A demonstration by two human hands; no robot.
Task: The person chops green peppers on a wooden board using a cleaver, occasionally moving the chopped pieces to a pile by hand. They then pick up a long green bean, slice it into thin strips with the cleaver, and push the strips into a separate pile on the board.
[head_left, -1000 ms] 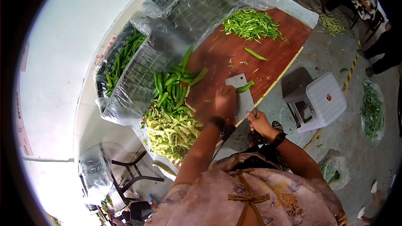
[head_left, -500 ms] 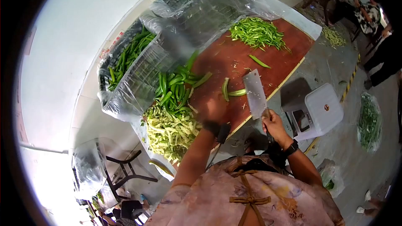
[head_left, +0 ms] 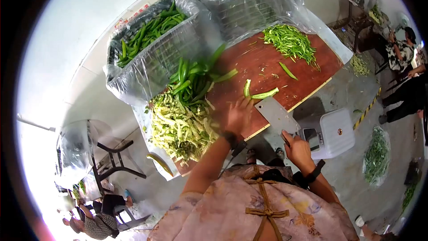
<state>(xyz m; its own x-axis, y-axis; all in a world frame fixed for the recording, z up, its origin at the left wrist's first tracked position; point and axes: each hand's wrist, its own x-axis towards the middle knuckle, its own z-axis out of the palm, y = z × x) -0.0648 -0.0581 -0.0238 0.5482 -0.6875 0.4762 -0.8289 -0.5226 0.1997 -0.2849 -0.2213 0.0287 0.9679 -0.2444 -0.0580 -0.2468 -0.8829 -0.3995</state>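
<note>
My right hand [head_left: 298, 151] grips the handle of a cleaver [head_left: 277, 115], its broad blade over the front edge of the red board [head_left: 254, 62]. My left hand [head_left: 239, 115] is over the board with its fingers spread, close to two pieces of split green pepper [head_left: 265, 94]. Whole green peppers [head_left: 191, 78] lie in a heap to its left. Nearer me is a large pile of pale pepper cores [head_left: 178, 127]. Thin green strips [head_left: 290, 44] are heaped at the far right of the board, with one loose piece [head_left: 288, 71] beside them.
Plastic-lined crates [head_left: 151, 40] stand behind the board, the left one holding peppers. A white lidded bin [head_left: 338, 133] is on the floor at the right, near a bag of greens [head_left: 376, 156]. People [head_left: 100, 225] sit at lower left; others are at upper right.
The cleaver has tilted, its blade now pointing up and left, nearer my left hand. My left hand shows more clearly, fingers spread towards the split pieces. The whole view has shifted.
</note>
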